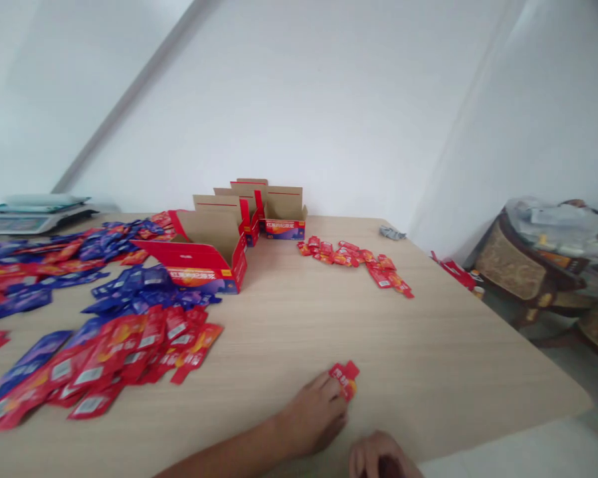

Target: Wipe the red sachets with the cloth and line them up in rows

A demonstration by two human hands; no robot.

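Near the front edge of the table, my left hand (pixel 311 415) is closed on a red sachet (pixel 347 384). The sachet's spouted end sticks out past the fingers, with white print and an orange patch on it. My right hand (pixel 381 455), cut off by the bottom of the view, is curled up close beside it. Something dark red shows among its fingers, too hidden to name. To the left lies a fanned pile of red sachets (pixel 114 352), with blue sachets (pixel 144 289) behind it.
An open red carton (pixel 206 265) stands behind the piles, with several more open cartons (pixel 284 226) farther back. Loose red sachets (pixel 349 255) lie at the far right, near a crumpled grey thing (pixel 392 232). A scale (pixel 34 216) stands far left; a loaded chair (pixel 518 259) is beyond the right edge.
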